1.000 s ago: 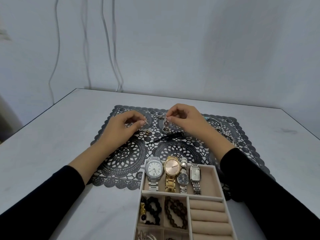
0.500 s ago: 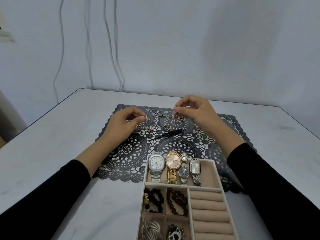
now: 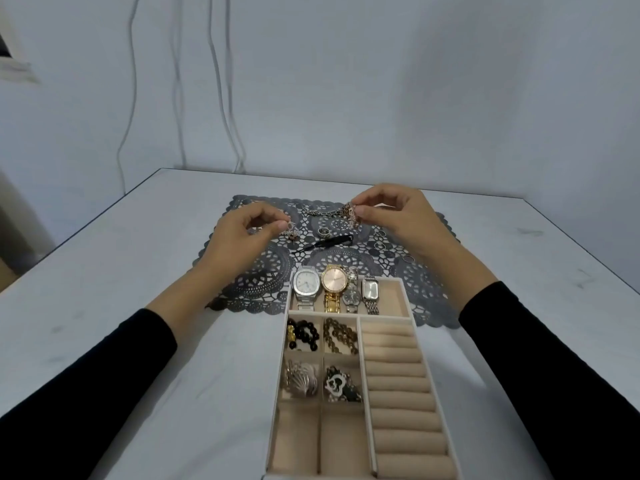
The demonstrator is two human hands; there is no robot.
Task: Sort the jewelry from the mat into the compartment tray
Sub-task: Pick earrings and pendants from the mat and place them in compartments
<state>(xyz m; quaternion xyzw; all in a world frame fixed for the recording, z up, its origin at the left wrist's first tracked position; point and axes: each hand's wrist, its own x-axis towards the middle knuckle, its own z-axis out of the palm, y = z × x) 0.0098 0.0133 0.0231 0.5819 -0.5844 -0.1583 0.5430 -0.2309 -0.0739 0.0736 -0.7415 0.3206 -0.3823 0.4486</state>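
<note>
My right hand (image 3: 398, 220) has risen and drawn back over the far side of the mat (image 3: 263, 278). It pinches a glittery chain (image 3: 350, 212) that trails left. My left hand (image 3: 242, 237) pinches a small charm (image 3: 290, 227), possibly an earring. The hands are apart. On the counter (image 3: 138, 289) the tray (image 3: 360, 337) lies nearer me, long axis toward me, with its bare compartments nearest on the left.

The table (image 3: 138, 271) is pale grey-white with faint marbling. Toward its far edge lies a dark grey mat (image 3: 426, 299), cut in lacy round doily patterns. The tray (image 3: 278, 393) has a white rim and beige lining. It holds a silver watch (image 3: 306, 284) with a white face, a gold watch (image 3: 334, 279) with a rosy face, black beads (image 3: 304, 336) and brown beads (image 3: 341, 336). The left hand (image 3: 239, 237) pinches a silvery trinket (image 3: 290, 226). The right hand (image 3: 398, 216) pinches a darker trinket (image 3: 351, 211).
</note>
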